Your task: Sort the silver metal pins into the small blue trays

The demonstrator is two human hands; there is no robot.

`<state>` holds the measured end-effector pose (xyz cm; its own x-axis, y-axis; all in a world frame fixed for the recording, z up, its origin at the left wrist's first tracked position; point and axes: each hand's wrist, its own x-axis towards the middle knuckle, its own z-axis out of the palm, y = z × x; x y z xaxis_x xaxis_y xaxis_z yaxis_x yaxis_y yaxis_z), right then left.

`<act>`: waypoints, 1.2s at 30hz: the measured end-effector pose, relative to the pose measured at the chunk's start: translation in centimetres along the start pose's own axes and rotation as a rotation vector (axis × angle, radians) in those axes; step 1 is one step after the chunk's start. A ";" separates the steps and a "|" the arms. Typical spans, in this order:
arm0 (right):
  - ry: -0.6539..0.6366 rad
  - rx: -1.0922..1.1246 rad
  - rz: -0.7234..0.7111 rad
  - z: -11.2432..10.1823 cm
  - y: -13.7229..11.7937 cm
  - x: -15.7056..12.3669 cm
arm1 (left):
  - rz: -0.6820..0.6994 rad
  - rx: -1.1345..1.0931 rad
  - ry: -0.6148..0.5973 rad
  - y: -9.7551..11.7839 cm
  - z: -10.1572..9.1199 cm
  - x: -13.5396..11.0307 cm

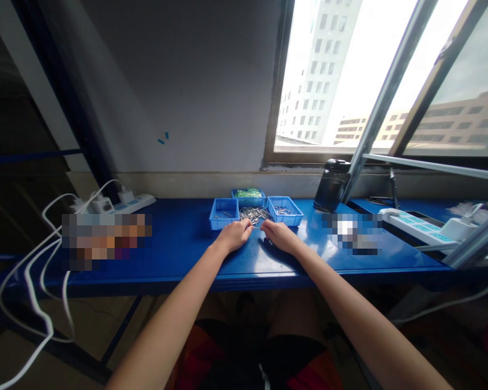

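Both my arms reach forward onto a blue workbench (179,254). My left hand (236,234) and my right hand (277,234) rest side by side at the near edge of a loose pile of small metal pins (252,214). The fingers of both hands are curled and pinched together toward each other, and a thin pin seems to lie between the fingertips. A blue tray (223,213) stands left of the pile and another blue tray (285,210) right of it, each with a few pins. Behind them a third blue tray (248,194) holds green parts.
A white power strip (126,204) with plugs and white cables (44,271) lies at the left. A black device (331,185) stands by the window at the right, with another power strip (415,223) beyond. Metal bars (384,103) slant across the right side.
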<state>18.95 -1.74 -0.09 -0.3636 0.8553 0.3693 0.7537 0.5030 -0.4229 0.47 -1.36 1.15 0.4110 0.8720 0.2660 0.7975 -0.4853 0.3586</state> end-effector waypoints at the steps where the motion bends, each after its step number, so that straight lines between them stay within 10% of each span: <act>1: 0.000 0.005 0.001 0.0 0.0 0.0 | 0.001 -0.003 -0.003 0.0 0.0 0.0; 36: 0.008 -0.032 -0.045 -0.1 -0.2 -0.2 | 0.040 -0.029 -0.035 -0.4 0.2 0.3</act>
<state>18.97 -2.04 -0.01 -0.3932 0.8310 0.3936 0.7540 0.5364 -0.3792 0.33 -0.93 0.93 0.4581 0.8533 0.2491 0.7672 -0.5211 0.3740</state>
